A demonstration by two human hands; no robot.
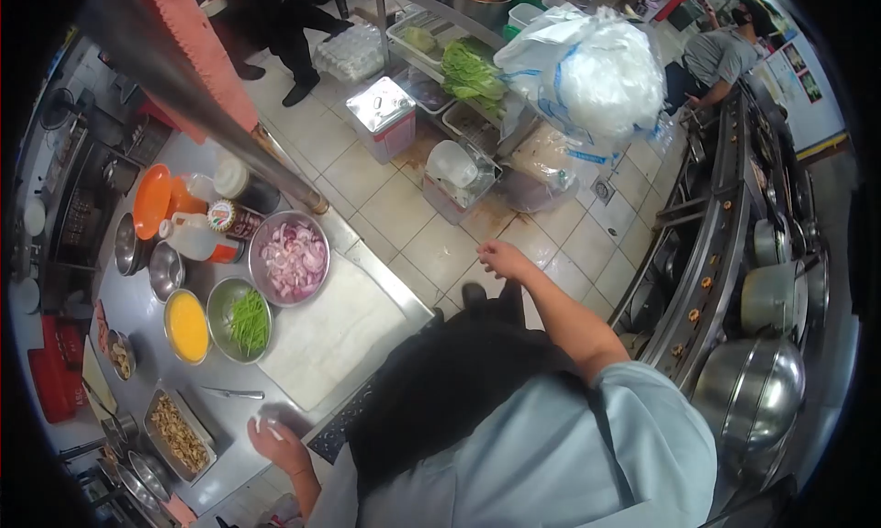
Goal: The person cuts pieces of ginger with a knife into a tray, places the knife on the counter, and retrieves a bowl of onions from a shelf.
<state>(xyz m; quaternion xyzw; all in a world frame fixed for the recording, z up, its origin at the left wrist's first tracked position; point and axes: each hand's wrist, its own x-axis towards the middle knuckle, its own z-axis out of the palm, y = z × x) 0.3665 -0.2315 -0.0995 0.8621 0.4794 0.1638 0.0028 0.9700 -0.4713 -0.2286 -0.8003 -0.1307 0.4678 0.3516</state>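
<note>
My left hand (275,444) is over the table's edge at the lower left, its fingers apart and nothing visible in it. Just above it on the table lies a knife (233,393). My right hand (500,258) hangs over the tiled floor, loosely bent and empty, touching nothing. A white cutting board (335,331) lies at the table's near corner. Beside it stand bowls of cut red onion (290,257), green strips (248,322) and yellow liquid (189,326). A tray of brown chopped pieces (179,434) sits further down.
Bottles (193,237) and an orange plate (152,202) stand behind the bowls. A metal post (275,166) rises at the table. Beyond are a shelf with lettuce (473,74), plastic bags (601,74) and floor containers (381,115). Stoves with pots (771,299) line the right. Two other people are further off.
</note>
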